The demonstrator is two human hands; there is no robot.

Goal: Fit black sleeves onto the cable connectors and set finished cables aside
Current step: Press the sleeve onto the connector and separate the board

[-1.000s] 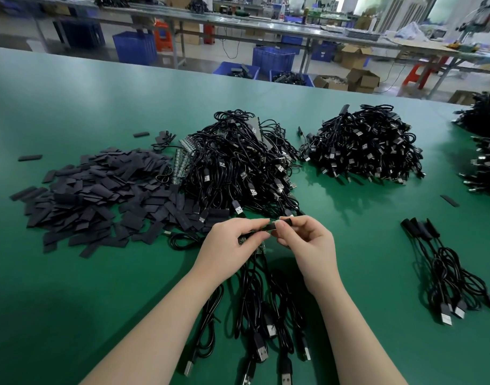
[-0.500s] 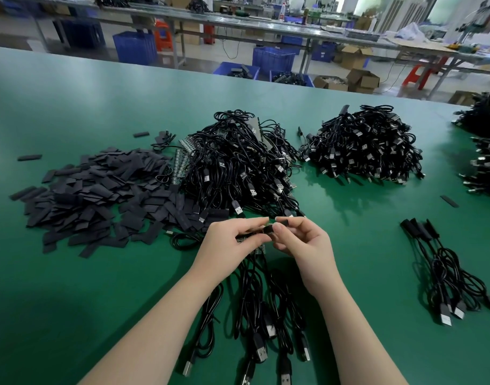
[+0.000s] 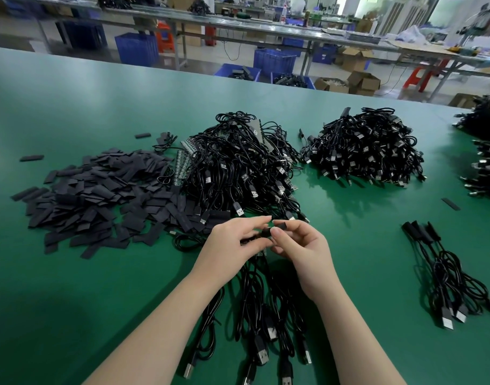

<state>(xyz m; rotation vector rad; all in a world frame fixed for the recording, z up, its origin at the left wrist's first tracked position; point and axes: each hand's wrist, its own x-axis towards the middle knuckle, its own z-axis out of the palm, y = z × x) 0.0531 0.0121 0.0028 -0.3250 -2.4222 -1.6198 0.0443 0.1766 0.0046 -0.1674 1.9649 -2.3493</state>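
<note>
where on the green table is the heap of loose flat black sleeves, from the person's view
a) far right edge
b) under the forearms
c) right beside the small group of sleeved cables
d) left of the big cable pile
d: the heap of flat black sleeves spreads over the green table to the left of the big cable pile, far from the small group of sleeved cables on the right.

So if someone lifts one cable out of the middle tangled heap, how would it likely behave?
Probably floppy: the cables in the middle heap lie in loose loops. It would likely snag and drag neighbours along, since the strands are interlaced. It looks light, being thin cord with small plugs.
</note>
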